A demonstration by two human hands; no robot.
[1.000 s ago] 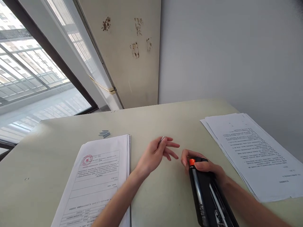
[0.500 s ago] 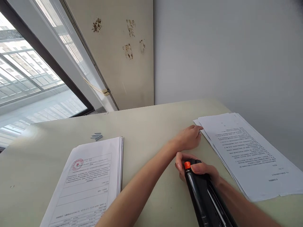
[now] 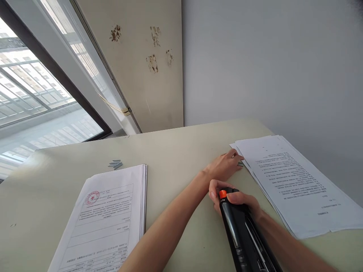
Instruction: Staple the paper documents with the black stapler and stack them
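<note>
the pale table (image 3: pixel 181 149), the loose sheets (image 3: pixel 289 185) at right and the stack (image 3: pixel 104 219) at lower left keep their arrangement; what has changed is the left arm (image 3: pixel 172 219). a second ago the left hand (image 3: pixel 222 167) was out in the middle of the frame with its fingers spread; now it lies farther right, at the left edge of the loose sheets. my reading: the work has shifted to something small there, with the stapler (image 3: pixel 241 230) on hold. at lower right the right hand (image 3: pixel 249 204) is clamped round the stapler's upper end, thumb across the top, as it was. the left hand's fingers are bent close together — a greyish sliver (image 3: pixel 240 164) shows beside them, but whether they grip it i cannot tell.

the wall (image 3: pixel 269 64) at upper right is smooth, matte grey; the table has a dull sheen; the beige panel (image 3: pixel 141 90) at upper centre carries rough brown patches (image 3: pixel 115 33). the stack is a thick block of printed paper, the loose sheets thinner and fanned. the stapler is glossy black, long and blocky — with an orange tip (image 3: pixel 222 194). left of centre lie thin grey staple strips (image 3: pixel 115 165), loosely heaped.
</note>
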